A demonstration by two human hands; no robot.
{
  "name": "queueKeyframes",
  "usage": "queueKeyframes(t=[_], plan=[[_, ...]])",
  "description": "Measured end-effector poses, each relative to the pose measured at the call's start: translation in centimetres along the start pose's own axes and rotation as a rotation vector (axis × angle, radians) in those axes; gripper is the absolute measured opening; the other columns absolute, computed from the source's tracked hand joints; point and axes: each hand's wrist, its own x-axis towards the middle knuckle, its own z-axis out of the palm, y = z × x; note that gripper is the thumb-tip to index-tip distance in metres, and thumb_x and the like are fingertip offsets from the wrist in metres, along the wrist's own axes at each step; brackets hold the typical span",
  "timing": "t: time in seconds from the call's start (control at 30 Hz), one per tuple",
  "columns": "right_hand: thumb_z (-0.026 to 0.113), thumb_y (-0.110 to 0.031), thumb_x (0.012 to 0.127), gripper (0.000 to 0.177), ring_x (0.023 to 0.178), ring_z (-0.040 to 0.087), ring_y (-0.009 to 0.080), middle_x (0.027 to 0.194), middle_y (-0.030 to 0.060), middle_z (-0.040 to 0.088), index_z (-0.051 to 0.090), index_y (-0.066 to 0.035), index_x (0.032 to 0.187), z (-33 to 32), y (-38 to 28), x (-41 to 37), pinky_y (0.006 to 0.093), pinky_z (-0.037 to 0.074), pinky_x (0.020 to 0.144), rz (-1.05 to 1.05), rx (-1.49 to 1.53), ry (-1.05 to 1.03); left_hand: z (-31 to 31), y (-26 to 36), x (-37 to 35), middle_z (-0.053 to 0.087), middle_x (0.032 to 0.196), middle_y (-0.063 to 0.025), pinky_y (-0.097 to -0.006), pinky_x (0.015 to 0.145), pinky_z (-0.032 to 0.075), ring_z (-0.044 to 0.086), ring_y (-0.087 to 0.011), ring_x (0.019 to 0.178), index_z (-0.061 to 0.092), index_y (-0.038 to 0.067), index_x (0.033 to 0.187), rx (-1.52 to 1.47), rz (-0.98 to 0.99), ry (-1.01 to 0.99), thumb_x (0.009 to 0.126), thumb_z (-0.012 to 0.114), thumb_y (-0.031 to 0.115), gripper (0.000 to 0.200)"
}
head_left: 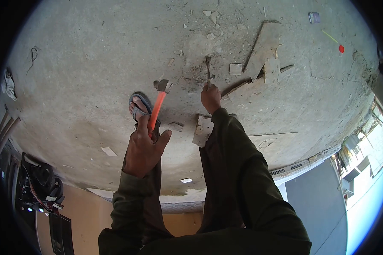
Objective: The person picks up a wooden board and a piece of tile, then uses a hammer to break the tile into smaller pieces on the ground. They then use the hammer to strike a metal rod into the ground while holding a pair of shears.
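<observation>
My left hand [142, 148] is around the lower end of a hammer [157, 106] with an orange handle, its thumb raised off to the side. The metal head points away from me, over the floor just beyond my sandaled foot [139, 105]. My right hand [210, 97] is closed on a thin dark metal tool [208, 70]. The tool's far end meets the concrete floor [93, 63] among crumbs and debris. A whitish chunk [203, 129] lies just below my right hand, beside my leg.
Broken boards [264, 51] and a small square tile piece [235, 69] lie right of the tool. Farther right are a red object [341, 49] and a purple packet [314, 17]. A motorcycle [40, 182] stands at lower left.
</observation>
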Motion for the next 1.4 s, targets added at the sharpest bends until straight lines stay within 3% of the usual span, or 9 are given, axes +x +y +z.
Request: queueKeyframes(t=[0.33,0.53,0.67,0.77,0.87,0.9,1.0,1.2,1.4], plan=[[0.050,-0.024,0.087,0.030,0.078,0.058,0.0479,0.079,0.0312,0.060,0.056,0.006,0.090,2.3,2.2,-1.9,0.0531,0.045,0.072,0.064,0.027,0.148,-1.2,-1.2,-1.4,0.049,0.064,-0.0124,-0.0364,0.053,0.043,0.049,-0.0231,0.052,0.041,-0.004,0.106,-0.088,0.061,0.030,0.075,0.070,0.023,0.050],[0.049,-0.033,0.085,0.041,0.102,0.054,0.0448,0.103,0.0292,0.059,0.058,0.004,0.101,-8.0,1.3,3.8,0.0507,0.040,0.090,-0.043,-0.232,-0.391,-0.7,-4.0,-1.5,0.049,0.064,-0.0129,-0.0380,0.055,0.044,0.051,-0.0246,0.053,0.043,-0.003,0.105,-0.090,0.118,0.081,0.074,0.070,0.024,0.049],[0.051,-0.032,0.087,0.039,0.052,0.061,0.0262,0.069,0.0181,0.063,0.056,0.007,0.083,-12.5,-3.6,8.2,0.0403,0.049,0.051,-0.272,-0.624,-0.884,-0.8,-4.1,-1.8,0.047,0.063,-0.0089,-0.0337,0.054,0.043,0.048,-0.0195,0.053,0.045,-0.002,0.108,-0.131,0.091,0.050,0.076,0.069,0.025,0.048],[0.050,-0.033,0.089,0.042,0.050,0.058,0.0255,0.063,0.0144,0.058,0.054,0.007,0.079,-14.1,-7.0,6.7,0.0380,0.047,0.045,0.232,-0.205,-0.717,-0.8,-4.1,-1.7,0.048,0.063,-0.0105,-0.0353,0.053,0.043,0.050,-0.0214,0.053,0.043,-0.002,0.107,-0.144,0.091,0.045,0.076,0.069,0.025,0.049],[0.047,-0.035,0.091,0.044,0.048,0.056,0.0245,0.058,0.0111,0.053,0.052,0.006,0.077,-11.3,-6.0,5.3,0.0373,0.046,0.042,0.298,-0.206,-0.626,-0.8,-3.7,-1.5,0.048,0.062,-0.0118,-0.0365,0.052,0.043,0.051,-0.0229,0.053,0.042,-0.002,0.105,-0.141,0.110,0.061,0.075,0.070,0.025,0.049],[0.046,-0.037,0.093,0.046,0.049,0.056,0.0243,0.057,0.0119,0.052,0.053,0.006,0.079,-9.7,-3.4,5.0,0.0384,0.047,0.043,0.279,-0.091,-0.606,-0.8,-3.5,-1.5,0.048,0.062,-0.0119,-0.0366,0.052,0.043,0.051,-0.0232,0.053,0.043,-0.002,0.105,-0.139,0.117,0.067,0.075,0.070,0.026,0.049],[0.050,-0.018,0.085,0.019,0.066,0.063,0.0301,0.070,0.0168,0.060,0.060,-0.002,0.088,-6.3,0.3,3.7,0.0412,0.051,0.056,-0.572,-0.749,-0.391,-0.7,-2.7,-1.2,0.048,0.062,-0.0126,-0.0371,0.053,0.043,0.051,-0.0236,0.053,0.044,-0.002,0.103,-0.125,0.105,0.049,0.075,0.070,0.026,0.047],[0.048,-0.021,0.086,0.027,0.086,0.059,0.0450,0.087,0.0290,0.061,0.059,0.003,0.087,-2.9,0.1,1.5,0.0523,0.046,0.077,0.045,-0.111,-0.116,-0.7,-1.4,-0.6,0.049,0.062,-0.0135,-0.0374,0.054,0.044,0.050,-0.0240,0.052,0.044,-0.002,0.103,-0.069,0.111,0.053,0.075,0.070,0.024,0.046],[0.048,-0.024,0.086,0.030,0.087,0.057,0.0481,0.088,0.0314,0.060,0.056,0.006,0.089,-1.7,0.9,1.4,0.0534,0.044,0.078,0.019,-0.049,-0.050,-1.9,-0.3,-0.3,0.044,0.058,-0.0046,-0.0305,0.051,0.038,0.043,-0.0138,0.052,0.047,-0.003,0.109,-0.093,0.017,0.034,0.076,0.068,0.028,0.050]])
